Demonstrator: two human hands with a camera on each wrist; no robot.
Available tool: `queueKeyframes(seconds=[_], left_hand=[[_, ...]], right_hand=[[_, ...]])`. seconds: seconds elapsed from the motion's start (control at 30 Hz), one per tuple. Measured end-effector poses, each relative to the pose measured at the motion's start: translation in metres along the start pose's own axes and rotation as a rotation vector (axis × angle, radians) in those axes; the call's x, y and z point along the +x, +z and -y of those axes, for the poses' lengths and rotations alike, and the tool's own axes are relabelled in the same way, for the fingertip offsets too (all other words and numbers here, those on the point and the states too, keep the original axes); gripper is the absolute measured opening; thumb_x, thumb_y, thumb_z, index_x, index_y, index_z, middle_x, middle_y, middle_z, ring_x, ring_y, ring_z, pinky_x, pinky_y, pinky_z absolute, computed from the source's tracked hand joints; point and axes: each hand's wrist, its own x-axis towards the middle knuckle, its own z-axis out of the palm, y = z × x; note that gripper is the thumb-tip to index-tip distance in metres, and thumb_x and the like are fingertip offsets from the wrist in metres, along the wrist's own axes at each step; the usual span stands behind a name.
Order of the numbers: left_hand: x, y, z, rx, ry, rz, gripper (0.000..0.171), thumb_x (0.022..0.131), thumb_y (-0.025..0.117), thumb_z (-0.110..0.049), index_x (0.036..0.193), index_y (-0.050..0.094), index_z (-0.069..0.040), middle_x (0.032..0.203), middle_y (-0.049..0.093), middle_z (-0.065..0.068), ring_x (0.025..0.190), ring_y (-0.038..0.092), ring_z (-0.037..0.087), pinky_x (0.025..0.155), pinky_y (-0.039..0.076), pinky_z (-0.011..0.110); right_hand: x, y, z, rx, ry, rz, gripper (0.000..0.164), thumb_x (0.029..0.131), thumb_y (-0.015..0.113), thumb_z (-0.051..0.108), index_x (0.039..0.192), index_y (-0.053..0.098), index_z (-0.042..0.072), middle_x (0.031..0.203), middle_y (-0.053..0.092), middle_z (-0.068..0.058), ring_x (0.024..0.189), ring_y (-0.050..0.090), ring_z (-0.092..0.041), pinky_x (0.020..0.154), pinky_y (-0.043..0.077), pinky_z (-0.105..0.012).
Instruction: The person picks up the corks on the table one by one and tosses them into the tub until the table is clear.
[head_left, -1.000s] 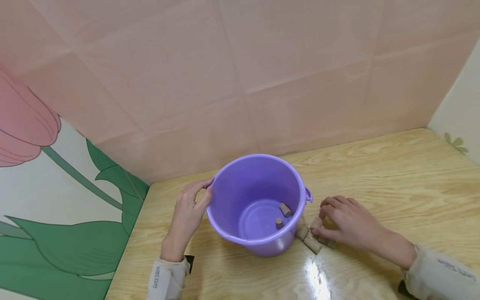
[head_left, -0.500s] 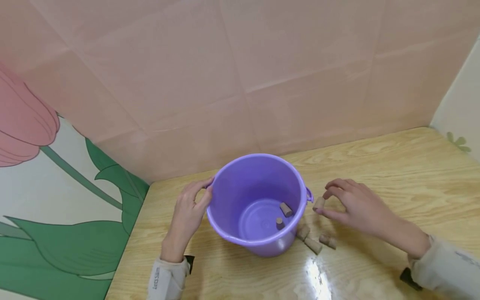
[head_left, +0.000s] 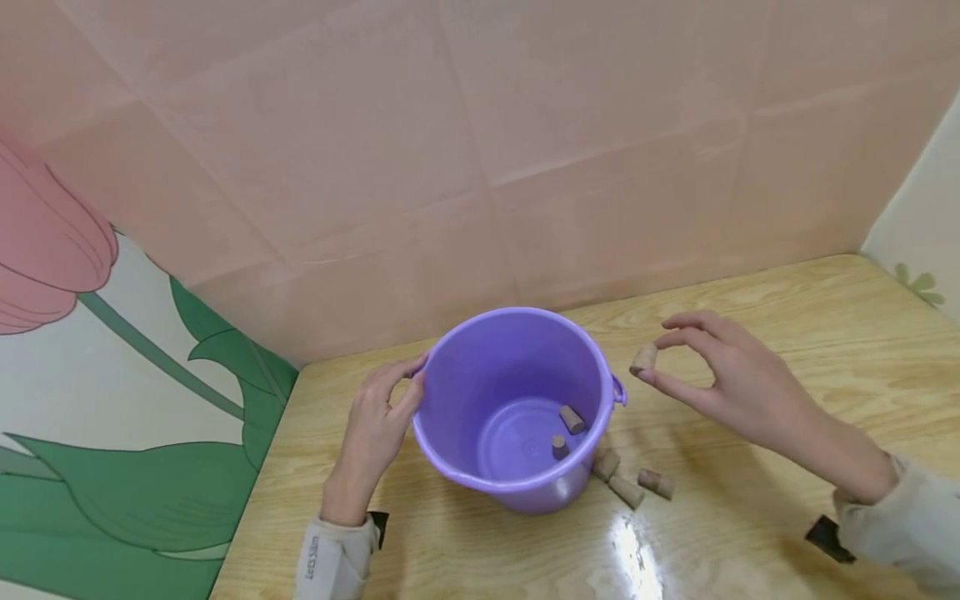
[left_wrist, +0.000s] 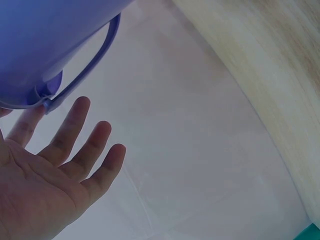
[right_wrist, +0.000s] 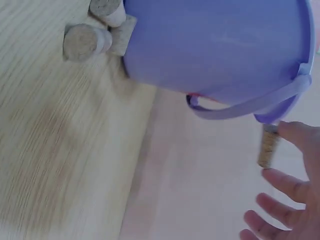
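A purple bucket [head_left: 517, 400] stands upright with two corks inside, one lying [head_left: 572, 418] and one near the wall [head_left: 559, 447]. My left hand [head_left: 378, 417] pinches its rim on the left between thumb and index finger; in the left wrist view the other fingers spread away from the rim. Raised over the table, to the right of the bucket, my right hand [head_left: 750, 387] pinches a cork [head_left: 643, 358] between thumb and index finger. In the right wrist view this tapered cork [right_wrist: 268, 146] sits between the fingertips, apart from the table.
Three more corks lie on the wooden table [head_left: 787, 333]: two by the bucket's base, one [head_left: 606, 464] and another [head_left: 626, 492], and one [head_left: 656, 483] further right. A pink-covered wall [head_left: 480, 167] stands behind. The bucket's handle [right_wrist: 250, 106] hangs down its side.
My right hand has picked a cork from the group by the bucket and lifted it up and away from the table. My left hand and the bucket have stayed in place.
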Motion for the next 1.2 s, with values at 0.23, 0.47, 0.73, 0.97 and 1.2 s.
queueKeyframes(seconds=[0.23,0.47,0.73,0.97,1.2], left_hand=[[0.001,0.000,0.000,0.008,0.006,-0.001,0.030,0.097,0.061,-0.027,0.125,0.070,-0.018,0.114,0.073,0.002,0.115,0.063,0.023,0.105,0.047,0.048],[0.000,0.000,0.000,0.012,-0.001,0.004,0.030,0.097,0.061,-0.028,0.125,0.070,-0.019,0.117,0.072,0.001,0.117,0.062,0.023,0.106,0.047,0.048],[0.001,0.001,-0.001,0.010,0.007,0.001,0.030,0.098,0.061,-0.028,0.125,0.070,-0.018,0.112,0.072,0.002,0.113,0.063,0.022,0.105,0.047,0.047],[0.001,0.001,-0.001,0.008,0.011,0.003,0.030,0.098,0.060,-0.028,0.125,0.069,-0.018,0.112,0.072,0.002,0.113,0.063,0.021,0.104,0.047,0.046],[0.001,0.001,-0.002,0.005,-0.005,0.022,0.032,0.099,0.058,-0.030,0.127,0.068,-0.019,0.114,0.071,0.001,0.115,0.061,0.020,0.106,0.046,0.047]], right_hand=[[0.003,0.003,0.012,0.079,-0.128,-0.178,0.043,0.071,0.087,0.020,0.109,0.072,0.007,0.123,0.065,-0.011,0.113,0.059,-0.033,0.084,0.048,-0.040],[0.006,0.005,0.022,0.193,-0.219,-0.250,0.042,0.077,0.084,0.026,0.112,0.071,0.006,0.122,0.064,-0.012,0.112,0.057,-0.027,0.098,0.035,-0.009],[0.007,0.006,0.035,0.277,-0.270,-0.207,0.041,0.079,0.083,0.024,0.113,0.070,0.005,0.123,0.061,-0.013,0.118,0.053,-0.015,0.107,0.033,-0.009],[0.008,0.011,0.042,0.276,-0.280,-0.176,0.041,0.080,0.082,0.027,0.115,0.071,0.009,0.125,0.060,-0.009,0.117,0.053,-0.018,0.107,0.033,-0.011],[0.008,0.018,0.045,0.287,-0.306,-0.161,0.040,0.084,0.079,0.034,0.117,0.071,0.013,0.125,0.059,-0.008,0.114,0.054,-0.020,0.104,0.035,-0.010]])
